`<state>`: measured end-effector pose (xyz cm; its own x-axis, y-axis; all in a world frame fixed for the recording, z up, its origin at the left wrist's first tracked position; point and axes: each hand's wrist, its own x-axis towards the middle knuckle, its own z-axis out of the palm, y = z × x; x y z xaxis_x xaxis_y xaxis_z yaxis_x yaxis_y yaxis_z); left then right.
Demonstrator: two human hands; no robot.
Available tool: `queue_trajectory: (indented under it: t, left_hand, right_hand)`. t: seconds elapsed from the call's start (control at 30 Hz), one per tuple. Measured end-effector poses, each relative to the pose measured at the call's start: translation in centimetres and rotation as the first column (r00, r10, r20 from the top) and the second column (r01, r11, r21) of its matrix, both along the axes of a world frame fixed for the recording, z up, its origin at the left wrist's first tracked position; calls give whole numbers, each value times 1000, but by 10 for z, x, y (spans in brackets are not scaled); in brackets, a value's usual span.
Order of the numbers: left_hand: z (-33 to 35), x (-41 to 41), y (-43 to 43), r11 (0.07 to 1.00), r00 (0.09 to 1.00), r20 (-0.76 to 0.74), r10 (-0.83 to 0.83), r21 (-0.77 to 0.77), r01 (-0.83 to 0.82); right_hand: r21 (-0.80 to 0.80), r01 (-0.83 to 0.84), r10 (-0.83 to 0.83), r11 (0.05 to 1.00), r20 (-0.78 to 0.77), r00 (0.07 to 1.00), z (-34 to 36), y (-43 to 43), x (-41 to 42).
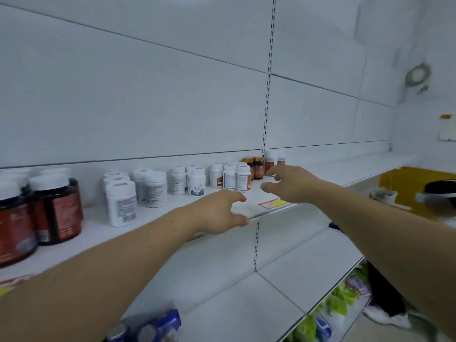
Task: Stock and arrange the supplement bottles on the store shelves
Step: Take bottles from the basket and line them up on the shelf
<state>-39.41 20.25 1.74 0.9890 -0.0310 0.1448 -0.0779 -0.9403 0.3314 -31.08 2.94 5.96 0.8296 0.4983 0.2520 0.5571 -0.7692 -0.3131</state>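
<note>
my left hand (218,213) and right hand (291,185) reach over the front lip of a white store shelf (98,230), fingers loosely curved and spread, holding nothing. between them a red and yellow price label (272,203) lies at the shelf edge. just beyond my right hand, small white supplement bottles (237,180) stand upright in a cluster, with two amber bottles (256,167) and a white bottle with a red label (271,161) behind them near the back wall. more white bottles (121,203) run leftward along the shelf in loose groups, ending at large dark jars with white lids (56,211). a lower shelf (222,304) sits below, with blue packs (160,324) at its near edge and green packets (340,299) further down to the right.
</note>
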Motion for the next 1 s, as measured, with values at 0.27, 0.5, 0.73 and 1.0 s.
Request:
queue_trajectory:
  t: [0.27, 0.5, 0.73, 1.0]
  left_hand:
    - [4, 84, -4, 979, 979, -22, 202, 19, -202]
    - [11, 152, 18, 961, 956, 110, 272, 11, -275]
    - [13, 202, 25, 919, 912, 131, 390, 4, -394]
    - [2, 230, 5, 803, 791, 150, 593, -25, -596]
  right_hand:
    - [-58, -143, 141, 988, -24, 990, -10, 1, 122]
    - [-79, -206, 209, 975, 38, 977, -20, 38, 213]
    - [-36, -352, 354, 935, 68, 933, -17, 71, 270]
    - [-51, -643, 645, 765, 69, 761, -27, 107, 311]
